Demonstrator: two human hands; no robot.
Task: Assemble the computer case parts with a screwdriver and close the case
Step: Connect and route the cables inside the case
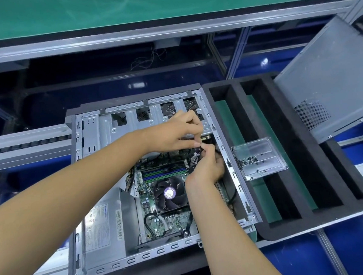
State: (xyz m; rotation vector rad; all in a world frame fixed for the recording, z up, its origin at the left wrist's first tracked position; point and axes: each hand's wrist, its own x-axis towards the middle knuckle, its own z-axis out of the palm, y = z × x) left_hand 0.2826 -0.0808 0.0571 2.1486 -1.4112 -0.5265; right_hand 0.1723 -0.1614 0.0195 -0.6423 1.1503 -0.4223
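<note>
Head view looks down into the open computer case (101, 145), lying on its side on the line with the motherboard (160, 206) exposed. The loose side panel (334, 78) leans tilted at the right, behind a foam tray (288, 149). That panel looks like thin, light sheet steel, likely flexing and sharp-edged; I'd grip it by its long edges. The cable bundle (194, 157) looks soft and delicate at the plugs. Both hands meet over it: the left hand (171, 134) pinches with curled fingers, the right hand (205, 168) curls round the cables. No screwdriver shows.
</note>
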